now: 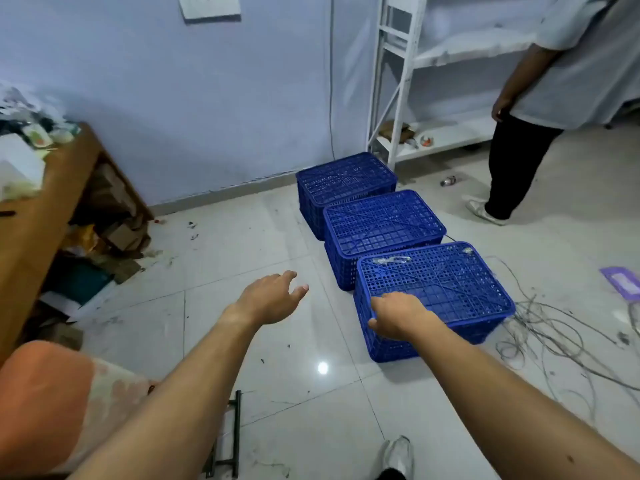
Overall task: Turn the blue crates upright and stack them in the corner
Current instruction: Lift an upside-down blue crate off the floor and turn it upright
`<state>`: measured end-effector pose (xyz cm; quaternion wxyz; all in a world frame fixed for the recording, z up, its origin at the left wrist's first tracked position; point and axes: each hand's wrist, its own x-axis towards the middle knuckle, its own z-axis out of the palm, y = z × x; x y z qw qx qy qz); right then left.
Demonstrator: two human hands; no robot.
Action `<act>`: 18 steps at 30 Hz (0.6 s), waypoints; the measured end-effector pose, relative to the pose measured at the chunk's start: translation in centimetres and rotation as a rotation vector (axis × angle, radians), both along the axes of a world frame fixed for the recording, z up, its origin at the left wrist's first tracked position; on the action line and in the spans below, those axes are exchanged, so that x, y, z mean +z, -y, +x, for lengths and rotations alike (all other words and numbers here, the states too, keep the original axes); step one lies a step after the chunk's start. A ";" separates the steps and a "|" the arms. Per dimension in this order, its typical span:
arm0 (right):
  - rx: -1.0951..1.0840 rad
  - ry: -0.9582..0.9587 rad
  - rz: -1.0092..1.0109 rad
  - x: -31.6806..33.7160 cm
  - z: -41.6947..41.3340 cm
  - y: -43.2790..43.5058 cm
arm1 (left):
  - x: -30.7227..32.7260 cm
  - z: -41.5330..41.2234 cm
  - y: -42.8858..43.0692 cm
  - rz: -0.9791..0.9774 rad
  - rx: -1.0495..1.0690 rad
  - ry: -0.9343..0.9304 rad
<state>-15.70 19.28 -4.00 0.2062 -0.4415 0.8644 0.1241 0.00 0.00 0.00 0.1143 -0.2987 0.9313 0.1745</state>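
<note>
Three blue perforated crates stand upside down in a row on the tiled floor, bottoms facing up. The far crate (346,180) is by the wall, the middle crate (382,223) sits behind the near crate (440,285). My right hand (398,315) lies on the near crate's front left corner, fingers curled over its edge. My left hand (272,297) hovers above the floor to the left of that crate, fingers apart, holding nothing.
A person (540,98) stands at the right by a white metal shelf (405,81). Loose wires (554,334) sprawl right of the crates. A wooden table (52,202) with clutter beneath stands at left. A dark metal bar (235,434) lies near my foot (398,455).
</note>
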 end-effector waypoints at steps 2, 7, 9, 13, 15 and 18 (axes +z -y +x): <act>-0.033 0.010 0.017 -1.1 -1.7 -0.5 | -0.7 -2.5 -0.3 0.012 -0.027 0.025; -0.125 0.063 0.045 -5.2 -6.3 -1.7 | -2.4 -8.8 -1.4 0.011 -0.082 0.078; -0.179 0.069 0.038 -6.5 -8.4 -2.3 | -3.2 -11.8 -1.4 -0.003 -0.110 0.106; -0.305 0.092 0.020 -8.7 -12.9 -4.2 | -4.8 -18.8 -2.2 -0.010 -0.169 0.148; -0.366 0.103 0.025 -9.4 -15.0 -5.2 | -5.3 -21.7 -3.0 -0.009 -0.201 0.164; -0.464 0.140 0.026 -10.1 -18.2 -6.8 | -6.1 -26.0 -4.2 0.005 -0.264 0.175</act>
